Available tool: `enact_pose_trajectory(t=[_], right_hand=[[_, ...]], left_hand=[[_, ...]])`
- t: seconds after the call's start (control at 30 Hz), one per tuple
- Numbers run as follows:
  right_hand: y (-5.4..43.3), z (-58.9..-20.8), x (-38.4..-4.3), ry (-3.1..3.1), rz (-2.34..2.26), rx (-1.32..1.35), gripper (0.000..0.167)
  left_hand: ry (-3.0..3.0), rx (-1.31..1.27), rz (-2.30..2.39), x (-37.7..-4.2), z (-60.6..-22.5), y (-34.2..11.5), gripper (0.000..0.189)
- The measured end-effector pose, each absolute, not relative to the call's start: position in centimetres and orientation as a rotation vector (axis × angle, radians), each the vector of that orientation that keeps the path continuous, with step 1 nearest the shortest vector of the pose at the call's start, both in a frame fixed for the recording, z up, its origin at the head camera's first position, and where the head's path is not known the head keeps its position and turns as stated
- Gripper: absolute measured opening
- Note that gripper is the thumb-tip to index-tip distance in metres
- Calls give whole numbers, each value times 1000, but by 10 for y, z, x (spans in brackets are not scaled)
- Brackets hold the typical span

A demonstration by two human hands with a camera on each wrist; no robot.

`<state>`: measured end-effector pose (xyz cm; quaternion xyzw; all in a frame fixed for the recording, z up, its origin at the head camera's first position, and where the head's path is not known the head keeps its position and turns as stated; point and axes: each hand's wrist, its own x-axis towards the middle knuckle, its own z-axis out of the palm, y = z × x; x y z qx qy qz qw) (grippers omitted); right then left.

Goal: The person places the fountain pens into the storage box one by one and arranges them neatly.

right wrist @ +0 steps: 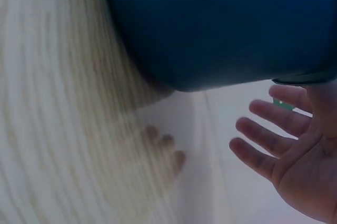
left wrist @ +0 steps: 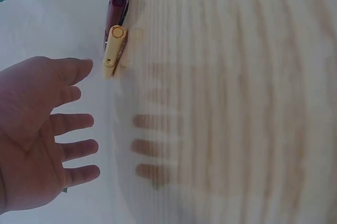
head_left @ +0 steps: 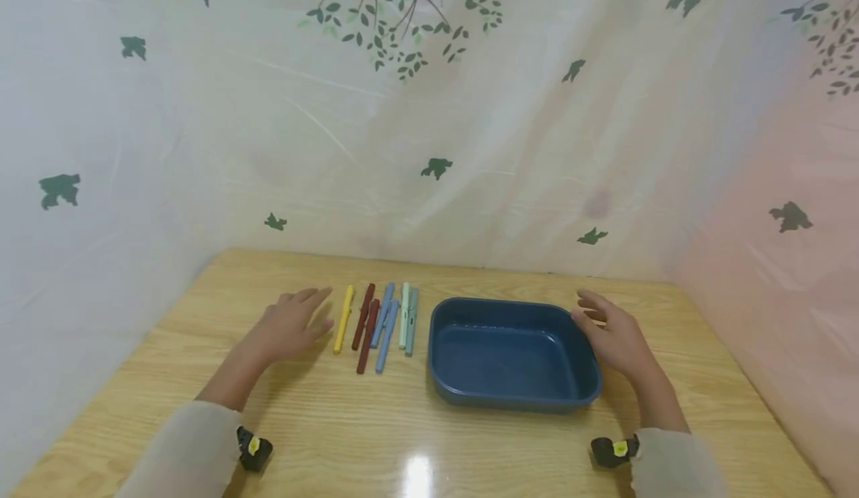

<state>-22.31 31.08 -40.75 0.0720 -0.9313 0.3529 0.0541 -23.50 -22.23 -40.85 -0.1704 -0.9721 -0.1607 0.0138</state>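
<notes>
A row of capped pens lies on the wooden table: a yellow pen (head_left: pixel 344 319), two dark red pens (head_left: pixel 363 317), two blue pens (head_left: pixel 387 334), a pale green pen (head_left: pixel 404 315) and a teal pen (head_left: pixel 411 326). Just left of the yellow pen, my left hand (head_left: pixel 290 324) hovers with spread fingers and holds nothing. To the right of the pens stands a deep blue rectangular dish (head_left: pixel 510 367). My right hand (head_left: pixel 614 334) is at its right side, fingers extended and thumb by the rim; whether the thumb touches it, I cannot tell.
The light wooden table (head_left: pixel 322 423) ends at a pale cloth backdrop (head_left: pixel 376 185) printed with leaves and birds. A black wrist camera (head_left: pixel 255 449) sits under the left cuff, another black camera (head_left: pixel 612 452) by the right cuff.
</notes>
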Motion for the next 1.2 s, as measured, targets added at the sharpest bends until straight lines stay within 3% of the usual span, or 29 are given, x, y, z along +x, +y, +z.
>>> enact_pose_trajectory(t=[0.27,0.7,1.2], right_hand=[[313,-417,-221,-2734,1282,181,46],[312,-423,-220,-2584,1587,113,46],[310,-429,-223,-2592,1591,124,46]], left_hand=[[-3035,-503,-624,-250,-414,-215,57],[-3004,-425,-901,-278,-420,-204,51],[-3042,-358,-1050,-292,-422,-206,54]])
